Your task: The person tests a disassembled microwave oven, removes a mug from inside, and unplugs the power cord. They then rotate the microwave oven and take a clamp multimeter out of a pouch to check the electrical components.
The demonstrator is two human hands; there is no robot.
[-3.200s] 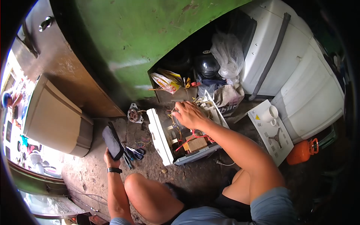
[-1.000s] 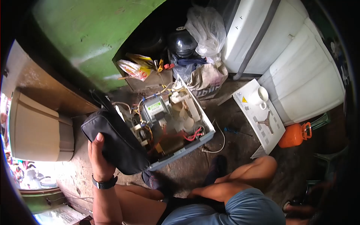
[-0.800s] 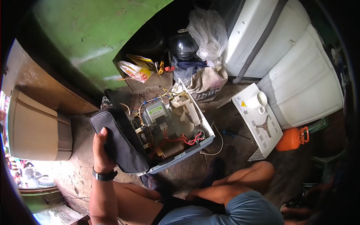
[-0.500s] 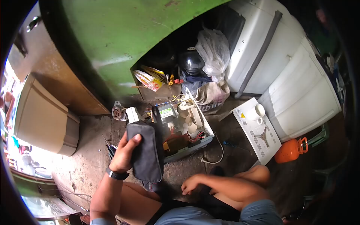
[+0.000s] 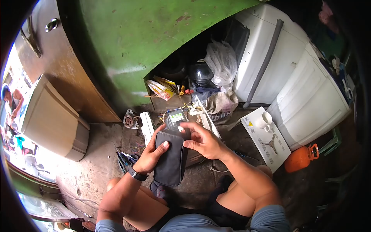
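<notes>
A black zippered case [image 5: 169, 162] is upright in front of me, with my left hand [image 5: 150, 154] wrapped round its left side, thumb across its face. My right hand [image 5: 203, 141] is at the case's upper right edge, fingers bent and curled near the top; what they pinch, if anything, is too small to tell. Behind the case lies an opened appliance [image 5: 147, 127] with its casing off, showing a metal part [image 5: 176, 117] with a green label, wires and white plastic pieces. My hands and the case hide much of it.
Pliers and scissors [image 5: 125, 159] lie on the floor at left, near a round motor part [image 5: 130, 120]. At right are a white panel [image 5: 276, 154] bearing a mug [image 5: 262, 120] and an orange tank [image 5: 301, 158]. A person [image 5: 16, 101] is outside at far left.
The case has moved right and stands in front of the appliance. My right hand has risen from near my knee to the case's upper edge. The view has shifted.
</notes>
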